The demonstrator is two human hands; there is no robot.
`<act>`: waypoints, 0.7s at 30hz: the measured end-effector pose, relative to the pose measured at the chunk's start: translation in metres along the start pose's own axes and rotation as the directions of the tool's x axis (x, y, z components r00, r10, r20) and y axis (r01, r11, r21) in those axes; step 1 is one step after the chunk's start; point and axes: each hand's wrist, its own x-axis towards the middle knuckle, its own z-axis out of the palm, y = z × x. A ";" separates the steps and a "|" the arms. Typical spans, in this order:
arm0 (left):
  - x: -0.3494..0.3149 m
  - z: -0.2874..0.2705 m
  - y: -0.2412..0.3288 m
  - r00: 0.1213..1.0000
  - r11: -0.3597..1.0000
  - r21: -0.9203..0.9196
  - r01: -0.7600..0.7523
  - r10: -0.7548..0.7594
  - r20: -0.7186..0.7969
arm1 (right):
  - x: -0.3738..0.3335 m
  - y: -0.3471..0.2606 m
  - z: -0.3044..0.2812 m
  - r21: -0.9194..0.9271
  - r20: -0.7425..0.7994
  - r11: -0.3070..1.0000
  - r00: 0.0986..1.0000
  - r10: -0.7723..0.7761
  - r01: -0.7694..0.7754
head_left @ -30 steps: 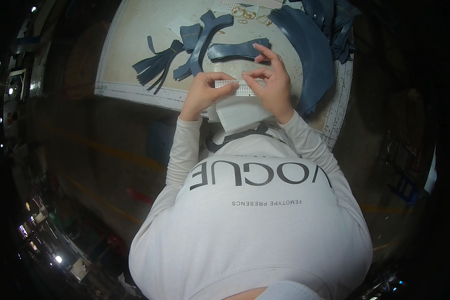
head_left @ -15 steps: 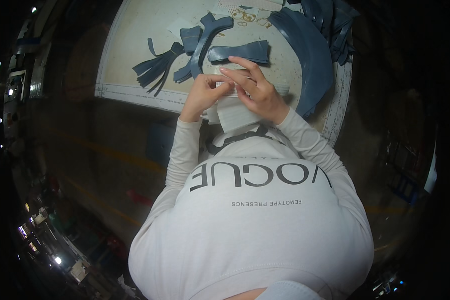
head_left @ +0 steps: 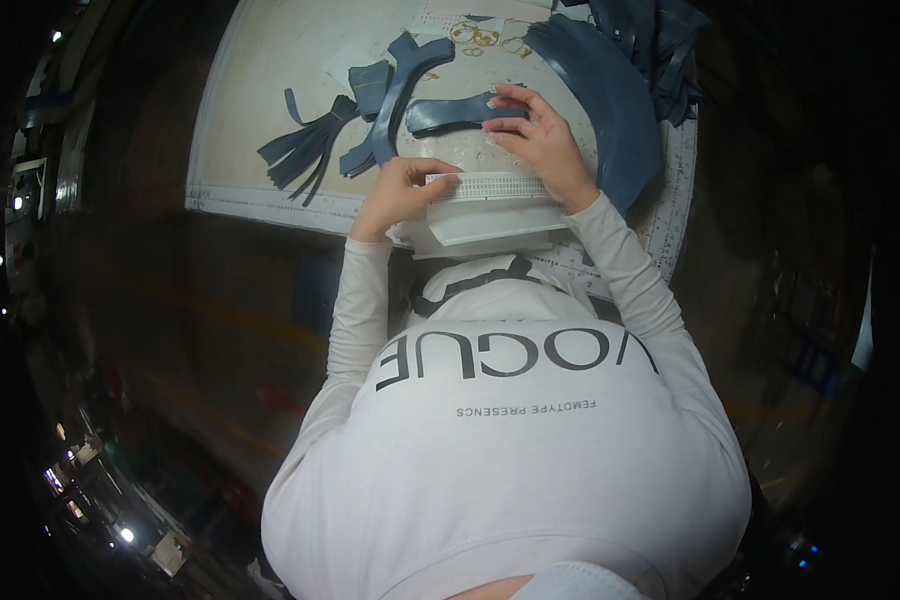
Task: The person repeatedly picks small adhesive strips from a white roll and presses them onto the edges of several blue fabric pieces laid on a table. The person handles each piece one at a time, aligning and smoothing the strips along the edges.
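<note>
My left hand (head_left: 398,198) pinches the upper left corner of a white sheet (head_left: 495,222), between thumb and fingers. Rows of small dark printed marks run along the sheet's far edge, and its lower part hangs toward my body. Raised over the right end of a stack of blue, leather-like strips (head_left: 448,115), my right hand (head_left: 550,150) has its fingers apart. Nothing shows between them. Whether its fingertips touch the stack, I cannot tell.
Left of the stack lie a forked blue piece (head_left: 402,95) and a fanned bundle of narrow blue strips (head_left: 315,140). A large curved blue stack (head_left: 615,110) is on the right. Gold-coloured rings (head_left: 473,37) lie at the back of the white table (head_left: 255,120).
My right hand has moved away from my left, up and right toward the blue stack. The white sheet's printed edge is now uncovered. My left hand keeps its hold, slightly lower.
</note>
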 end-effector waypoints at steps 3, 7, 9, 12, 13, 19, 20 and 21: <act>0.021 -0.006 -0.004 0.968 0.951 0.266 -0.159 0.204 -0.149 | 0.027 0.001 -0.047 -0.455 -0.046 0.891 0.999 -0.020 -0.003; 0.072 -0.002 -0.006 0.872 0.839 0.393 -0.375 0.463 -0.157 | 0.053 0.019 -0.080 -0.874 0.052 0.460 0.972 -0.228 0.155; 0.097 0.007 -0.009 0.867 0.828 0.354 -0.434 0.491 -0.085 | 0.056 0.033 -0.081 -0.877 0.149 0.405 0.947 -0.283 0.259; 0.122 0.022 -0.017 0.913 0.883 0.248 -0.399 0.406 0.025 | 0.055 0.047 -0.075 -0.888 0.179 0.370 0.947 -0.265 0.272; 0.125 0.025 -0.021 0.897 0.855 0.294 -0.428 0.441 0.024 | 0.053 0.050 -0.074 -0.888 0.195 0.355 0.938 -0.285 0.293; 0.133 0.030 -0.035 0.868 0.800 0.369 -0.473 0.495 0.038 | 0.052 0.053 -0.063 -0.913 0.301 0.167 0.892 -0.338 0.371; 0.133 0.030 -0.035 0.867 0.801 0.363 -0.476 0.497 0.041 | 0.054 0.053 -0.061 -0.923 0.302 0.130 0.891 -0.338 0.362; 0.134 0.029 -0.035 0.869 0.804 0.360 -0.474 0.493 0.042 | 0.055 0.054 -0.060 -0.927 0.312 0.095 0.884 -0.347 0.364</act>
